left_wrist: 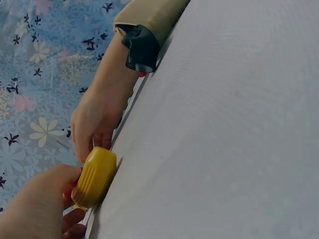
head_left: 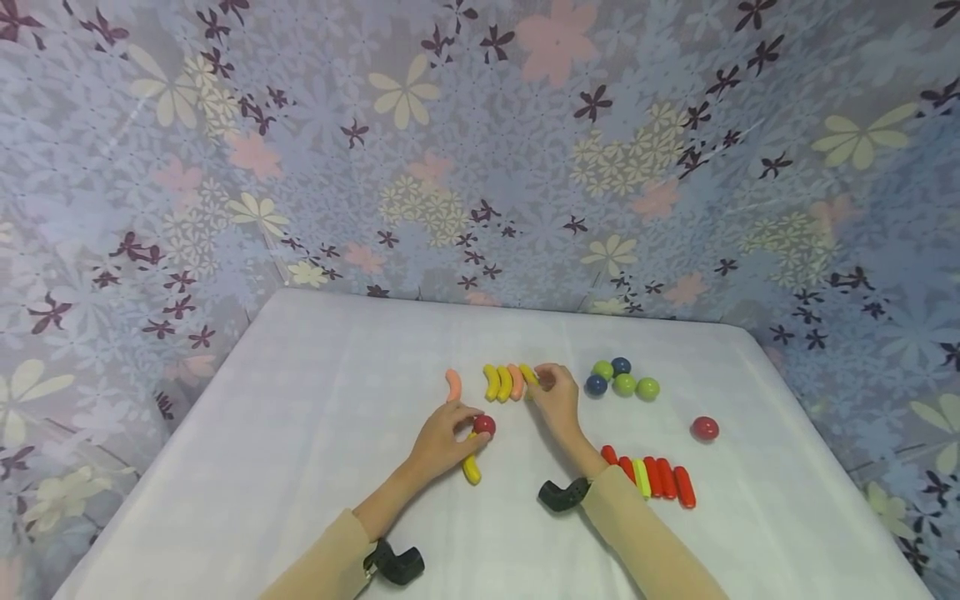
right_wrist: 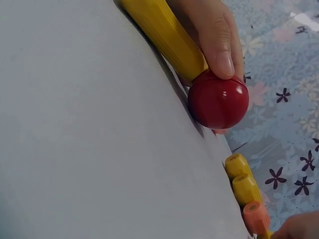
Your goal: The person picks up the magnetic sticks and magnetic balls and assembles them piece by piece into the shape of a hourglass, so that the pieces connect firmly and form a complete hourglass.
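Note:
My left hand (head_left: pixel 441 442) holds a glossy red ball (head_left: pixel 485 427) between thumb and fingers, low over the table. A yellow toy banana (head_left: pixel 471 470) lies right beside the ball, running toward me; its ribbed yellow side (left_wrist: pixel 93 179) looms large in the left wrist view. My right hand (head_left: pixel 558 408) pinches another yellow toy banana (head_left: pixel 528 374) at the right end of a short row. That row also has two yellow bananas (head_left: pixel 505 383) and an orange one (head_left: pixel 516 382), side by side. A separate orange banana (head_left: pixel 453 384) lies just beyond my left fingers.
Green balls (head_left: pixel 624 384) and dark blue balls (head_left: pixel 596 385) cluster right of my right hand. Farther right sits a second red ball (head_left: pixel 705 428). Several red sticks (head_left: pixel 685 487) and a lime one (head_left: pixel 641 478) lie in a row near my right forearm. Flowered cloth (head_left: pixel 480 150) hangs behind the white table (head_left: pixel 315 400).

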The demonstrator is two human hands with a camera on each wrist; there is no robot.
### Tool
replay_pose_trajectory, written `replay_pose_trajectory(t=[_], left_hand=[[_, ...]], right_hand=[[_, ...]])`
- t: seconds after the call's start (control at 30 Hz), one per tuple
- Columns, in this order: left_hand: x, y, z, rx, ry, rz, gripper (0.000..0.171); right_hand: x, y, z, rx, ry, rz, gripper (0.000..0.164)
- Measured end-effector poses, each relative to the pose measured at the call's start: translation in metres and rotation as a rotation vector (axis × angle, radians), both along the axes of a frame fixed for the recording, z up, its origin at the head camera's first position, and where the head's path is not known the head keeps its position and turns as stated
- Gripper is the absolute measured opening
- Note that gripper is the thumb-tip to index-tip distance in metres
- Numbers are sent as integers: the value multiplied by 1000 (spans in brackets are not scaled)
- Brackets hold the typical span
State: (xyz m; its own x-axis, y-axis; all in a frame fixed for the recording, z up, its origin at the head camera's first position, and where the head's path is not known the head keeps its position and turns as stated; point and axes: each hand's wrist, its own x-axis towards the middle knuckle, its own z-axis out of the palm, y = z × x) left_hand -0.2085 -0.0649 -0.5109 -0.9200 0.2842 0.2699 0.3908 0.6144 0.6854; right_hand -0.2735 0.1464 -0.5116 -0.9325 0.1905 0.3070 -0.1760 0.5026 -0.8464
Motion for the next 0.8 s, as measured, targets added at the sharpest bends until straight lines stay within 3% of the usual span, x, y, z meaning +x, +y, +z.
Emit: replay_pose_trajectory(t=[0.27,0.6,0.7,0.8], left_hand=[[3,-2,0,109,-64,25,34],[3,-1,0,127,-95,47,35],[3,-1,1,137,-94,48,34],[3,-1,1,143,-88,46,33]], right_hand=[[7,6,-1,13,-32,-64,32],[33,13,2,-48,-32,-76,29],[39,11,3,-83,-13,-45,30],[45,6,5,-120,-5,47,30]])
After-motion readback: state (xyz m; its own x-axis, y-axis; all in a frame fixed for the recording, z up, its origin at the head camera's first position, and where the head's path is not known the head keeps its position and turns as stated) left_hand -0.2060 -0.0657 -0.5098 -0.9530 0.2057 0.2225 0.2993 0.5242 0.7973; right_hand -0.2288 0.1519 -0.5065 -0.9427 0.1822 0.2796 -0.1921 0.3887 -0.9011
